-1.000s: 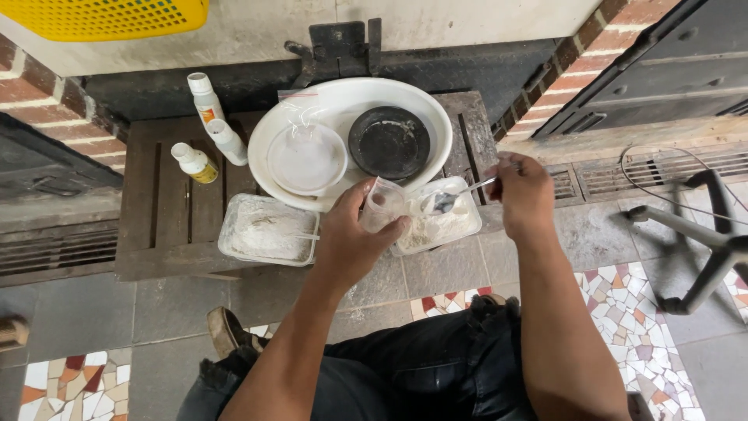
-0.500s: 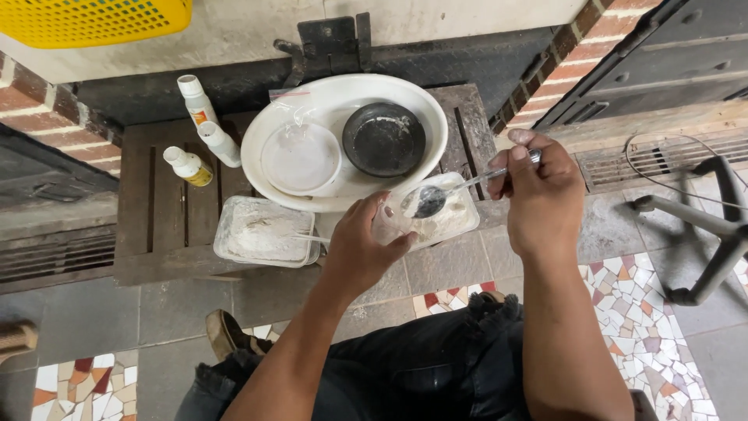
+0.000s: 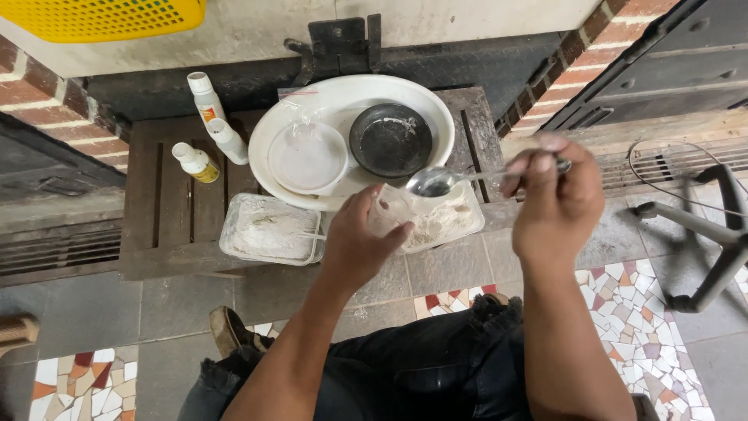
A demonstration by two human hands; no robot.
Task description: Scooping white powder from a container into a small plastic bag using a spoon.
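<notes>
My left hand (image 3: 360, 245) grips a small clear plastic cup (image 3: 389, 209) held over a clear tub of white powder (image 3: 452, 222). My right hand (image 3: 555, 199) holds a metal spoon (image 3: 436, 181) by its handle, the bowl of the spoon hovering just above the cup. Behind them a large white basin (image 3: 343, 101) rests on a dark wooden pallet table (image 3: 167, 210); inside it sit a black bowl (image 3: 390, 140) and a small white bowl (image 3: 307, 156).
A second clear tub of white powder (image 3: 269, 230) lies left of my left hand. Three small white bottles (image 3: 209, 129) stand at the table's back left. A yellow basket (image 3: 101, 17) hangs top left. A black metal stand (image 3: 713, 234) and wire ring are at right.
My right hand lifted the spoon up out of the powder tub and brought it over the cup. My left hand raised the cup slightly toward the spoon.
</notes>
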